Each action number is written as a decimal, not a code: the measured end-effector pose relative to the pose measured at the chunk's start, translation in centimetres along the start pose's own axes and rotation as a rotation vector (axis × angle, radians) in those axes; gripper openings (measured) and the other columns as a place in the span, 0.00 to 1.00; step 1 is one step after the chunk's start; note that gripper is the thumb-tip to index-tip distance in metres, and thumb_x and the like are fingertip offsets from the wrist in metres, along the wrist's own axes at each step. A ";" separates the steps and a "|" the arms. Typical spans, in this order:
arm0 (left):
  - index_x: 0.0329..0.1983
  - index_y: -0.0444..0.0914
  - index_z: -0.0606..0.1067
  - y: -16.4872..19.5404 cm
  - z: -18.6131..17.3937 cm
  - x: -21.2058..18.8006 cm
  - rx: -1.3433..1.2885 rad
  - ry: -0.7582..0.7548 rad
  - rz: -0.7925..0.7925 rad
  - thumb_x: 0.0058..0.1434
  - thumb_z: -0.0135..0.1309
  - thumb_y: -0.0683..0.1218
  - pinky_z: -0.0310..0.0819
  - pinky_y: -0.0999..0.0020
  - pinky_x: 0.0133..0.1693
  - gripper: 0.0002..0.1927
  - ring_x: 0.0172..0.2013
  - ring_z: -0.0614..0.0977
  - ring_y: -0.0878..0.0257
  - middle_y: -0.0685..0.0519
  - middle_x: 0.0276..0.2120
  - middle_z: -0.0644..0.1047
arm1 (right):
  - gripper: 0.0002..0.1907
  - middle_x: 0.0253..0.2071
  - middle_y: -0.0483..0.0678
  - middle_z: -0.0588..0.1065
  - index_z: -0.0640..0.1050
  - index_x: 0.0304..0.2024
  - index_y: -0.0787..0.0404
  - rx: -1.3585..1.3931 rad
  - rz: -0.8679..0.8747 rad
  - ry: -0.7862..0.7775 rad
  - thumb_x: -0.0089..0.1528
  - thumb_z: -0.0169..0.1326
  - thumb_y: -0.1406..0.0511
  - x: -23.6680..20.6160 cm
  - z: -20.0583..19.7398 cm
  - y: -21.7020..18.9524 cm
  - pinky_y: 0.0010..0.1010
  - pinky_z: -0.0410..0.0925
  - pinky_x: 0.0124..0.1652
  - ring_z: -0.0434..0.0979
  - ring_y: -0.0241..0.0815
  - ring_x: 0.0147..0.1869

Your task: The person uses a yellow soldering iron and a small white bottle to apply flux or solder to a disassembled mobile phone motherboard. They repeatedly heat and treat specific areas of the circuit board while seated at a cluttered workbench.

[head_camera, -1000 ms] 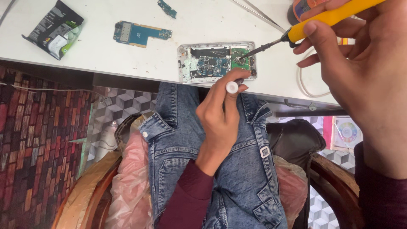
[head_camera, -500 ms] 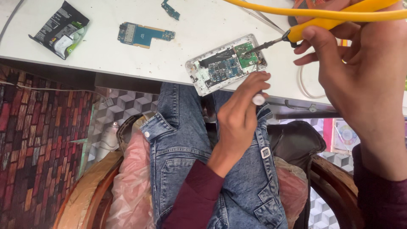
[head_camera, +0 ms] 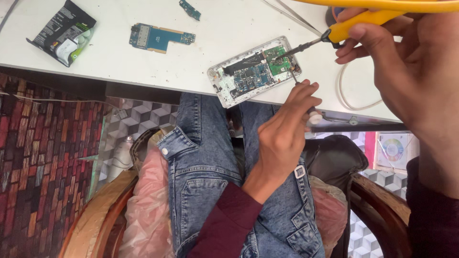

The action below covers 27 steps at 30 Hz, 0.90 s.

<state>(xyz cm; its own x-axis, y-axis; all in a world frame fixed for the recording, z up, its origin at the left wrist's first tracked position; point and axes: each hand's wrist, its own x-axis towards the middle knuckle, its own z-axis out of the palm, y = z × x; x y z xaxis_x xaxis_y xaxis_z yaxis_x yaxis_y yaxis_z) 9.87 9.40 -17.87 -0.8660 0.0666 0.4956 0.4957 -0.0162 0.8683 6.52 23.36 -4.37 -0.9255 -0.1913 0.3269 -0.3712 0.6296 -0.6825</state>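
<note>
An opened white phone (head_camera: 253, 71) with bare green and blue boards lies tilted at the near edge of the white table (head_camera: 119, 62). My left hand (head_camera: 282, 138) reaches up from my lap. It grips a thin tool with a white end (head_camera: 314, 118), whose tip touches the phone's right end. My right hand (head_camera: 411, 76), close to the camera at the right, holds a yellow-handled tool (head_camera: 358, 24). The dark metal tip of that tool points at the phone's green board.
A blue circuit board (head_camera: 158, 37), a smaller board piece (head_camera: 190, 9) and a black packet (head_camera: 64, 32) lie on the table's left half. Metal tweezers (head_camera: 291, 14) and a white cable (head_camera: 349, 95) are near the phone. My jeans and the chair arms fill the space below.
The phone has turned so its right end tilts away from me. My left hand moved right, from below the phone's middle to its right end. The right hand barely moved.
</note>
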 end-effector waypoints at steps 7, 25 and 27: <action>0.55 0.32 0.74 0.2 0.1 0.0 -0.021 -0.014 -0.023 0.64 0.45 0.25 0.85 0.67 0.52 0.20 0.66 0.77 0.51 0.44 0.60 0.77 | 0.07 0.56 0.58 0.75 0.67 0.60 0.74 -0.014 -0.062 -0.015 0.81 0.42 0.80 -0.6 -0.1 0.8 0.33 0.80 0.55 0.81 0.45 0.52; 0.55 0.33 0.75 0.8 1.4 0.0 -0.018 0.005 -0.027 0.65 0.51 0.27 0.78 0.64 0.63 0.18 0.66 0.76 0.52 0.44 0.59 0.77 | 0.03 0.57 0.60 0.73 0.64 0.55 0.72 0.072 -0.105 -0.052 0.80 0.42 0.79 0.3 -0.6 2.2 0.34 0.80 0.55 0.80 0.47 0.58; 0.55 0.33 0.75 0.9 1.2 0.1 -0.026 0.011 -0.034 0.65 0.50 0.26 0.78 0.65 0.63 0.18 0.66 0.76 0.52 0.44 0.59 0.77 | 0.05 0.57 0.60 0.74 0.64 0.56 0.72 0.088 -0.080 -0.034 0.78 0.42 0.78 0.2 -0.6 2.2 0.33 0.80 0.54 0.80 0.46 0.58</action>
<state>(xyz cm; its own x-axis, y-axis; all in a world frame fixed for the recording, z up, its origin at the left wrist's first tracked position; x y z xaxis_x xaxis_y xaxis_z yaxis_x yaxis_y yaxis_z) 10.28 10.57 -17.10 -0.8832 0.0563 0.4657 0.4640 -0.0397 0.8849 5.61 25.13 -5.40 -0.8943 -0.2647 0.3609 -0.4475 0.5430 -0.7106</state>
